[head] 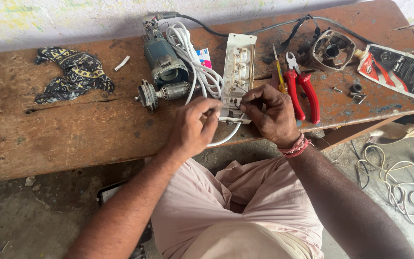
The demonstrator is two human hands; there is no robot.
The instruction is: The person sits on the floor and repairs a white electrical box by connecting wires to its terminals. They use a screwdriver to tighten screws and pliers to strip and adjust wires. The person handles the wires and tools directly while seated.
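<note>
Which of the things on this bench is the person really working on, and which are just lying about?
In hand: left hand, right hand, opened white socket strip, its white cable.

Lying about: red pliers, yellow screwdriver, motor parts, patterned cloth, sealant tube.

My left hand curls knuckles up, fingertips pinched together. My right hand sits just beside it, fingers bent inward, pinching too. Both forearms angle in toward each other, wrists slightly raised.
</note>
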